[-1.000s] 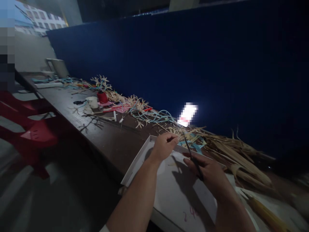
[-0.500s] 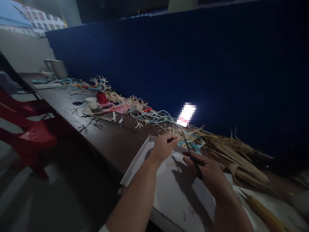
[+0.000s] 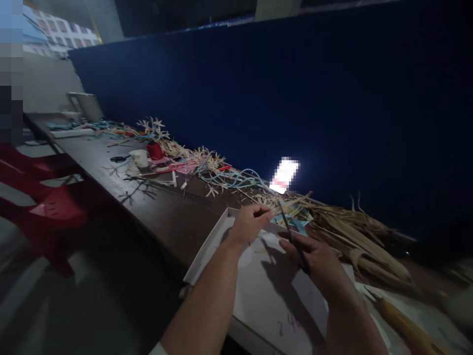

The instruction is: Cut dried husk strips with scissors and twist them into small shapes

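Over a shallow white box lid [image 3: 258,296], my left hand [image 3: 248,225] pinches a pale strip of dried husk [image 3: 295,200] that sticks out to the right past the fingertips. Black scissors [image 3: 289,228] are gripped in my right hand [image 3: 320,259], their blades pointing up and away from me. The blade tips meet the strip just right of my left fingers; whether the blades are apart is hard to tell. Small pale scraps lie in the lid, which has reddish handwriting on it.
Long dried husks [image 3: 362,236] heap to the right, near a yellow-handled pointed tool [image 3: 402,320]. Husk flowers [image 3: 209,160], blue cords [image 3: 244,178], a red thread spool [image 3: 154,150] and a white cup [image 3: 139,158] line the table. A lit screen [image 3: 284,175] leans by the wall; red chairs [image 3: 55,207] stand left.
Almost nothing differs. Both hands, the strip and the scissors keep nearly the same place, with only a slight shift of the view.
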Demonstrator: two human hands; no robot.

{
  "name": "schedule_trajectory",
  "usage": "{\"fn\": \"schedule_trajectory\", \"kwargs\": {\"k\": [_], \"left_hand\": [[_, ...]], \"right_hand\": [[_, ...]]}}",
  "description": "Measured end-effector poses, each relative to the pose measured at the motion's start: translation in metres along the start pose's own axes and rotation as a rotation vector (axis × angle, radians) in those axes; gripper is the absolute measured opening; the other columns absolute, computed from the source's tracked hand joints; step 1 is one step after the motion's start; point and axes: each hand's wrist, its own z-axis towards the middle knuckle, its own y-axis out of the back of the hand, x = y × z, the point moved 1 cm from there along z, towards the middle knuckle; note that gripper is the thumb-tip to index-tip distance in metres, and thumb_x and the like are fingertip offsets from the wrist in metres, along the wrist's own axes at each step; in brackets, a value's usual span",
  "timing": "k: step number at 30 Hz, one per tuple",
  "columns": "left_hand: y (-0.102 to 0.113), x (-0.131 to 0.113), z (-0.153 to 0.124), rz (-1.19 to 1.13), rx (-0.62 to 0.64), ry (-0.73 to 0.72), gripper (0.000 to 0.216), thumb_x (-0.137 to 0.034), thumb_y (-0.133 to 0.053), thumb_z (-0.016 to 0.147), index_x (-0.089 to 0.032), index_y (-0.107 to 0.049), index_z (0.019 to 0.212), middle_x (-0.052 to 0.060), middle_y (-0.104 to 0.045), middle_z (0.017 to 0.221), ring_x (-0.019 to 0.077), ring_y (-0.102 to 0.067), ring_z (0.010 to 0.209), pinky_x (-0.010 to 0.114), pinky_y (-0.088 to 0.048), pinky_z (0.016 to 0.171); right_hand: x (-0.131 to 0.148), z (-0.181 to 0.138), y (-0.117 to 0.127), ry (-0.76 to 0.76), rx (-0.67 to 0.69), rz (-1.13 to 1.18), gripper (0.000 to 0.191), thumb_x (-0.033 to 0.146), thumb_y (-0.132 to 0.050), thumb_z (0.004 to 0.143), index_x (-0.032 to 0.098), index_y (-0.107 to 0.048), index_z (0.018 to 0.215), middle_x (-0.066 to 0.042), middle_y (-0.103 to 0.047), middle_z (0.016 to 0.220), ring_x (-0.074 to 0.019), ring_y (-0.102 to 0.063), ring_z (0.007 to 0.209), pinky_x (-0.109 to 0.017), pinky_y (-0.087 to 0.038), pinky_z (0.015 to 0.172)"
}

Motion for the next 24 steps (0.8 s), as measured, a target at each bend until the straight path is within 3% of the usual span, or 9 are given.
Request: {"fn": "schedule_trajectory", "kwargs": {"k": [7,12,24], "left_hand": [[0.0001,0.0005,0.0009,-0.073,-0.018,0.037,0.025,-0.035,-0.062,0.071,-0.012,-0.065,0.079,0.002,-0.06,0.071,0.0096,-0.05,0.064,0.021,-0.038,0.062],[-0.0009,0.0008,0.0011,-0.097,-0.013,0.078,0.024,-0.033,-0.062,0.07,-0.011,-0.063,0.08,0.001,-0.057,0.068,0.008,-0.047,0.06,0.02,-0.036,0.058],[-0.0003,0.0064,0.0013,-0.152,-0.009,0.098,0.021,-0.033,-0.062,0.069,-0.014,-0.061,0.076,-0.004,-0.047,0.059,0.0049,-0.037,0.052,0.018,-0.028,0.051]], "right_hand": [[-0.0059,0.0005,-0.0017,-0.058,0.036,0.091,0.052,0.045,-0.067,0.068,0.017,-0.066,0.111,-0.006,-0.069,0.086,-0.0215,-0.062,0.075,-0.026,-0.048,0.059],[-0.0065,0.0012,-0.0022,-0.031,0.078,0.102,0.051,0.043,-0.067,0.07,0.017,-0.064,0.113,-0.007,-0.069,0.092,-0.0218,-0.062,0.08,-0.026,-0.048,0.062],[-0.0025,-0.002,-0.0029,-0.07,0.029,0.032,0.05,0.045,-0.067,0.068,0.016,-0.067,0.109,-0.005,-0.069,0.082,-0.0174,-0.058,0.067,-0.022,-0.042,0.052]]}}
